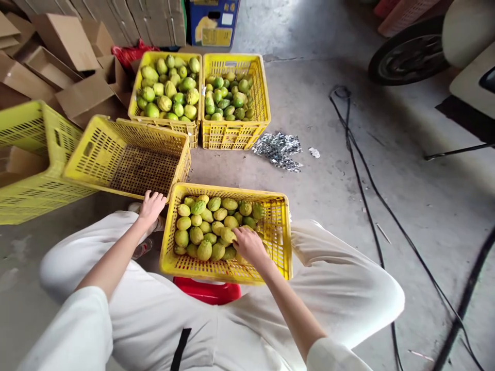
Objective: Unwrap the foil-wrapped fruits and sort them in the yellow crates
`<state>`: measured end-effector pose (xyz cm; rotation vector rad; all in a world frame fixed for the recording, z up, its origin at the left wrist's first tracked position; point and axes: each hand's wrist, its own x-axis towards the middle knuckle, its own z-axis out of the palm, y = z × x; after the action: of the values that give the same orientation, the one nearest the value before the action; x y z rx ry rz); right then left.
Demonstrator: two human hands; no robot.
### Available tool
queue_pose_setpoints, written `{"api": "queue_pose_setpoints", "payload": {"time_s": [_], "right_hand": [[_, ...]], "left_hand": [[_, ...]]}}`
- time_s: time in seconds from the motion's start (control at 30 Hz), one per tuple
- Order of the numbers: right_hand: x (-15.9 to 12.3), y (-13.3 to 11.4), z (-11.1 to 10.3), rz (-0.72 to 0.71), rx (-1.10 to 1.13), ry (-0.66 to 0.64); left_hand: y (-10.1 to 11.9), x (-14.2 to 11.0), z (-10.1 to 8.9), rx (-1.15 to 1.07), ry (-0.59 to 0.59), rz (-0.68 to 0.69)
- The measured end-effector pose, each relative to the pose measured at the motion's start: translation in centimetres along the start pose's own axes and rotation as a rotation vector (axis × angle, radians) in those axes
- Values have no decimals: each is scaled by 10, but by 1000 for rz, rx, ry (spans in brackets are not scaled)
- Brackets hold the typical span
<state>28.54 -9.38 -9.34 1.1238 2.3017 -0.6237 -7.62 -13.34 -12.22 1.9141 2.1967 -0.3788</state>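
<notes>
My left hand (152, 207) lies over the near rim of a yellow plastic crate (174, 136) whose slatted bottom shows, its fingers curled onto the edge. Right in front of me, another yellow crate (284, 201) holds many oval yellow-green fruits (204, 250), some with bumpy skin. Inside it, at the right side of the heap, my right hand (250, 246) is closed with its fingertips against a yellow-green fruit (228, 235). The back of that hand and the wrist hide the fruit beneath. Part of a red plastic thing (211, 292) shows below this crate, between my legs.
Behind stand two yellow crates of green fruit (164, 103) (228, 105). Cardboard boxes (65, 41) pile up at the left beside a lime-yellow crate (50, 175). Crumpled silver wrapping (279, 149), black cables (359, 180) and a vehicle wheel (410, 51) are on the right.
</notes>
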Motion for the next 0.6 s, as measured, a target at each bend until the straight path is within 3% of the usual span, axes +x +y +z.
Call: {"api": "queue_pose_setpoints", "payload": {"time_s": [0.17, 0.3, 0.37, 0.47, 0.53, 0.6], "right_hand": [[43, 23, -44, 17, 19, 203], [84, 64, -58, 133, 28, 357], [98, 89, -57, 226, 62, 435], [100, 115, -46, 249, 110, 530], [89, 115, -33, 175, 138, 543], [69, 99, -19, 61, 182, 465]], "left_hand": [[3, 4, 0, -1, -9, 1], [25, 6, -13, 60, -34, -127], [38, 5, -23, 80, -62, -191], [56, 0, -34, 54, -143, -131], [66, -6, -36, 22, -191, -50], [76, -12, -34, -20, -223, 25]]}}
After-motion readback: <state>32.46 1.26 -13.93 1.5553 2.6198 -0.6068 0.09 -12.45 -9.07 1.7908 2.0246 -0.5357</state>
